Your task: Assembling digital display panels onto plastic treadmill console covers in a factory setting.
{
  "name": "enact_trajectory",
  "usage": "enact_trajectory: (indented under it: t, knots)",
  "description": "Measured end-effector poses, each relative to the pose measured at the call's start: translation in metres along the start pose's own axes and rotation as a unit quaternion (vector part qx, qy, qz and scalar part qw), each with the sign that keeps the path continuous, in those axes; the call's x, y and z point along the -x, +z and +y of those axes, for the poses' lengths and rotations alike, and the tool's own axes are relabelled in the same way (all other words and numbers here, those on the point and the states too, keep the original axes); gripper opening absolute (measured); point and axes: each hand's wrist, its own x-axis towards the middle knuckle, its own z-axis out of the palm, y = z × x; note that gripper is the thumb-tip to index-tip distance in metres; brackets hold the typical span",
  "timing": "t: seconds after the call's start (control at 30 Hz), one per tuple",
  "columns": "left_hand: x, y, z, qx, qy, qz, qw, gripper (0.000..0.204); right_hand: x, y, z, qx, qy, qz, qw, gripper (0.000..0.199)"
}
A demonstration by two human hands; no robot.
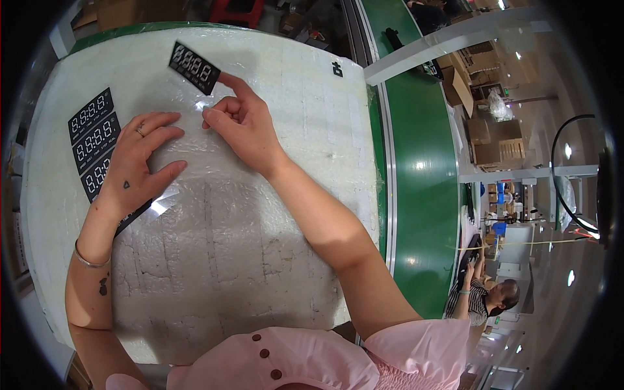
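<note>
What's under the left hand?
Partly covered black panels stick out beside the left hand, on the white surface; whatever the hand itself covers can't be seen.

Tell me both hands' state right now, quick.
Left hand: open, partly over black display panels.
Right hand: partly curled, index finger extended to another black panel; grip can't be told.

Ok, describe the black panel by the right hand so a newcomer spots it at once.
Start with the big white work surface beside the green conveyor. Near the surface's far edge, at the index fingertip of the right hand, is the black panel with pale digit shapes. It is alone, while the other black panels form a column by the left hand.
</note>
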Motion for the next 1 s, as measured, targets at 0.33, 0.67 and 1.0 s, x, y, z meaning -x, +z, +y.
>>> enact_trajectory:
  t: [0.33, 0.67, 1.0]
  knots:
    - [0.001, 0.0, 0.001, -0.004, -0.001, 0.003, 1.0, 0.045, 0.003, 0.004, -0.009, -0.018, -0.014, 0.052, 0.998, 0.071]
    - [0.0, -0.001, 0.002, -0.002, -0.005, -0.001, 1.0, 0.044, 0.001, -0.003, 0.0, 0.021, 0.019, -0.024, 0.999, 0.05]
    - [0.0, 0.0, 0.004, -0.013, 0.003, 0.016, 1.0, 0.041, 0.003, -0.001, -0.008, -0.002, 0.007, -0.022, 1.0, 0.06]
